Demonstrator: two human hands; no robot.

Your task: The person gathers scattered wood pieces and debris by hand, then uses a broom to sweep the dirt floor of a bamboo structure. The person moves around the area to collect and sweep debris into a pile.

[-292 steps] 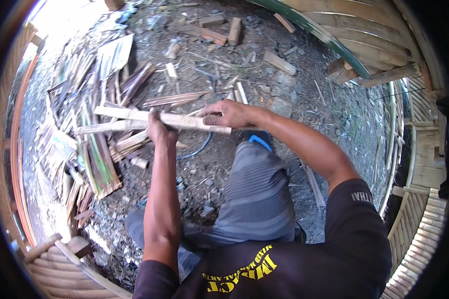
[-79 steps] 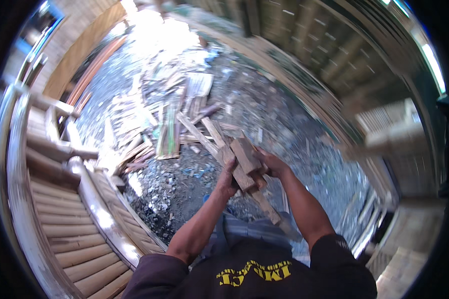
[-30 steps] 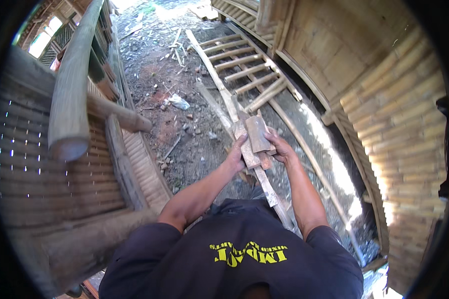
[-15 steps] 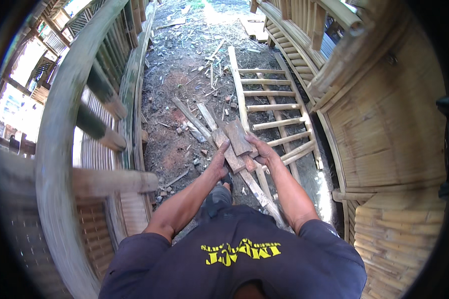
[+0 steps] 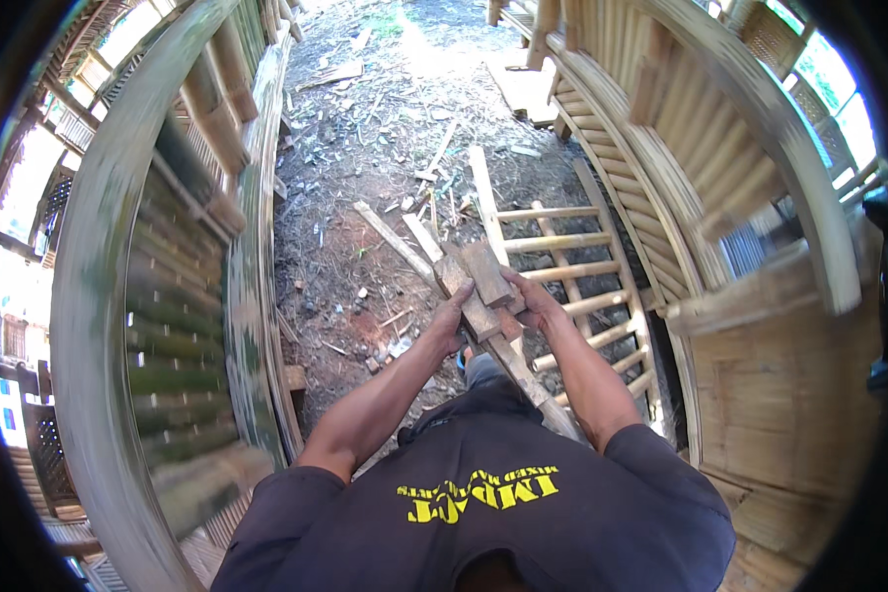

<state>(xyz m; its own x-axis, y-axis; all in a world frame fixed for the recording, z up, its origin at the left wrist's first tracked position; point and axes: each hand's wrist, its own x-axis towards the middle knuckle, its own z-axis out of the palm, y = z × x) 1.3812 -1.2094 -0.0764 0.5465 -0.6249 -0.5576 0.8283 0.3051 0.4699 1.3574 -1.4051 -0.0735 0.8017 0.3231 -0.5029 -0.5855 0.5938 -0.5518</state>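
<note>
I carry a bundle of wood pieces in front of my waist. My left hand (image 5: 448, 322) is closed round its left side, with the thumb on top of a brown wooden block (image 5: 469, 296). On the other side my right hand (image 5: 535, 298) grips the bundle beside a second, wider block (image 5: 486, 273). Beneath the blocks, long thin wooden strips (image 5: 397, 235) stick out toward the far left, and one longer strip (image 5: 528, 381) runs back toward my right forearm. My palms and the undersides of the pieces are hidden.
A bamboo ladder-like frame (image 5: 560, 271) lies on the ground to the right. Bamboo railings (image 5: 109, 286) and walls (image 5: 627, 163) flank the path on both sides. Wood scraps and stones litter the dirt ground (image 5: 350, 148); a pale board (image 5: 523, 91) lies far right.
The surroundings have slid down the picture, and more of the right railing shows, as I move along the path. Both hands keep hold of the wood bundle.
</note>
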